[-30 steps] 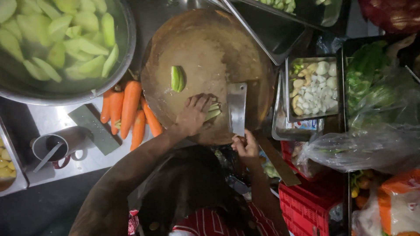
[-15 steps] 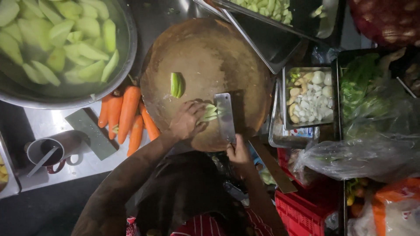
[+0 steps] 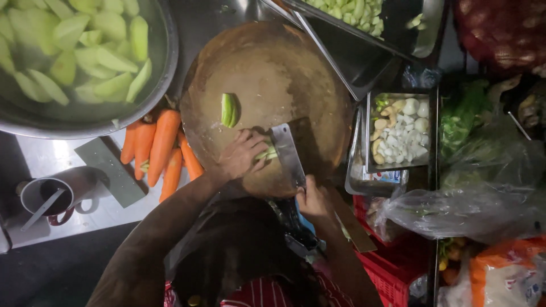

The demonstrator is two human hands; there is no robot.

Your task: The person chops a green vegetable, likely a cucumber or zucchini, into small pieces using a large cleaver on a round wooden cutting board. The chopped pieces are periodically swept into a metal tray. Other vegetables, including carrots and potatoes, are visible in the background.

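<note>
Crowded with steel pans and produce, a kitchen worktop surrounds a round wooden chopping block point(image 3: 273, 74). Left of the block sits a large steel bowl point(image 3: 162, 85) of pale green pieces, with carrots point(image 3: 162, 148) just below it. On the block's near edge, the left hand point(image 3: 242, 153), arm bent inward, curls its fingers down onto a green vegetable piece point(image 3: 266, 152). Beside it, the right hand point(image 3: 313, 199) grips a cleaver point(image 3: 287, 153), blade touching that piece.

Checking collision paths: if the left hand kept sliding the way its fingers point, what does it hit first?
The left hand points right across the round chopping board. First it meets the green vegetable piece under its fingertips, then the cleaver blade just beyond, though the gap is hard to judge.
</note>
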